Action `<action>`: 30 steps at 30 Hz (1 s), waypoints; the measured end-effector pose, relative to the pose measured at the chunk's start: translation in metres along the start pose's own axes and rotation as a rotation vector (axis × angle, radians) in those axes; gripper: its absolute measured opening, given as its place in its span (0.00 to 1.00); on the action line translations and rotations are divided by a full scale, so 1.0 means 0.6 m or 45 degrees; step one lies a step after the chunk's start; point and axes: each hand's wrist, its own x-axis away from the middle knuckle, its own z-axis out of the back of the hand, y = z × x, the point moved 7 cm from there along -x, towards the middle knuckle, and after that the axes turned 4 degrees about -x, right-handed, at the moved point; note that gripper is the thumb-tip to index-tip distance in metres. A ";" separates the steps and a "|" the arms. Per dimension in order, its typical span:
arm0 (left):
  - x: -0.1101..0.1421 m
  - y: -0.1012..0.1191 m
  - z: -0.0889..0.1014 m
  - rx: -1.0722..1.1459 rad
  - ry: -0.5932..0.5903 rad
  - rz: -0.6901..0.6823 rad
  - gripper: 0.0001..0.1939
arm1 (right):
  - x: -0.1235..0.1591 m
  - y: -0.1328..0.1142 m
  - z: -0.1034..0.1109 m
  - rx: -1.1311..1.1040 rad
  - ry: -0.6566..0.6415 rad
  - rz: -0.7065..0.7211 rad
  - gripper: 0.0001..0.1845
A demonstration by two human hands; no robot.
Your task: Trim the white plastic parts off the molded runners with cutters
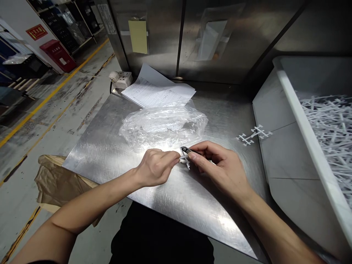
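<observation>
My left hand (158, 165) is closed, pinching the end of a small white plastic sprue (187, 163) between thumb and forefinger. Across from it, my right hand (217, 165) is wrapped round dark-handled nippers (185, 149), whose tip lies at the sprue. Most of the nippers' handle is hidden by the fingers. Just beyond both hands lies a clear plastic bag (162, 124) with a few small white bits inside. A branched white sprue (254, 135) rests on the metal table to the right, apart from my hands.
A large white bin (288, 146) full of white sprue pieces (330, 132) stands at the right. Printed sheets (162, 90) and a power socket (122, 79) sit at the back of the steel table (93, 146). A brown paper bag (57, 179) is beyond its left edge.
</observation>
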 end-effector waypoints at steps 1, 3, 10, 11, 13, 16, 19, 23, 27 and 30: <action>0.000 0.000 0.000 -0.005 -0.002 0.001 0.10 | 0.000 -0.001 0.000 -0.001 -0.002 0.000 0.11; 0.000 -0.001 -0.001 -0.007 -0.007 0.006 0.10 | 0.000 -0.002 0.001 -0.005 -0.002 0.005 0.11; 0.001 0.000 -0.001 0.017 0.013 -0.004 0.09 | 0.001 -0.003 0.001 -0.003 -0.018 -0.003 0.11; 0.001 0.000 -0.001 0.014 0.013 -0.006 0.09 | 0.001 -0.003 0.001 -0.006 -0.021 -0.004 0.11; 0.001 0.001 -0.001 0.004 0.016 -0.010 0.08 | 0.001 -0.003 0.000 -0.013 -0.018 -0.005 0.12; 0.001 0.005 -0.002 -0.025 0.022 -0.032 0.08 | 0.002 0.001 -0.005 -0.040 -0.015 -0.027 0.13; 0.000 0.010 -0.003 -0.061 0.031 -0.063 0.10 | 0.003 0.016 -0.015 -0.109 -0.024 -0.084 0.15; -0.002 0.012 -0.005 -0.099 0.021 -0.070 0.11 | 0.000 0.031 -0.023 -0.175 0.002 -0.117 0.17; -0.002 0.010 -0.008 -0.106 -0.019 -0.059 0.12 | -0.004 0.035 -0.024 -0.187 0.035 -0.118 0.17; -0.001 0.004 -0.009 -0.065 -0.030 -0.011 0.11 | -0.006 0.038 -0.022 -0.211 0.043 -0.119 0.18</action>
